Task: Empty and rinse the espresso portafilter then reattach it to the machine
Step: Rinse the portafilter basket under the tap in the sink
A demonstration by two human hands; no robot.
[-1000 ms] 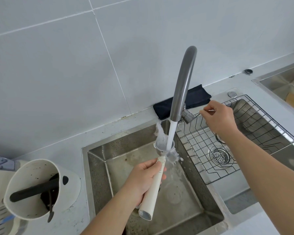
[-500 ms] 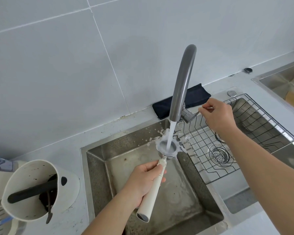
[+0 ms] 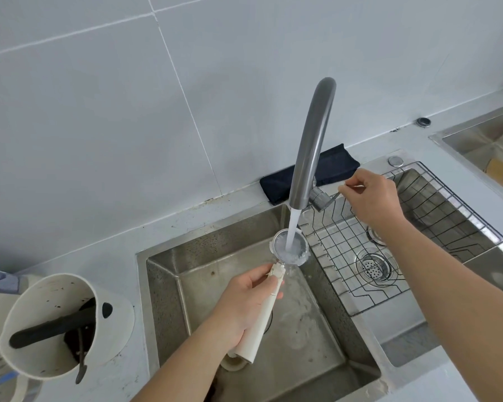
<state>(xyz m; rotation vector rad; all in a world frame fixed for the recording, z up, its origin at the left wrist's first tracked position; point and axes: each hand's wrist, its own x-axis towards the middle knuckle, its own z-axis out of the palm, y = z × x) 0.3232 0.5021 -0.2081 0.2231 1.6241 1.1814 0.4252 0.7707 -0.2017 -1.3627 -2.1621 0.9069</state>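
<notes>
My left hand grips the cream handle of the espresso portafilter over the left sink basin. Its round metal basket faces up and sits directly under the grey faucet spout. A stream of water falls into the basket, which is full of foamy water. My right hand pinches the thin faucet lever beside the faucet base. The espresso machine is not in view.
A cream knock box with a black bar and dark grounds stands on the counter at lower left. A wire rack lies in the right basin over a drain strainer. A dark folded cloth rests behind the faucet. Another sink is at far right.
The portafilter basket has levelled out under the stream, and the splashing over its rim has calmed. My right hand stays on the lever.
</notes>
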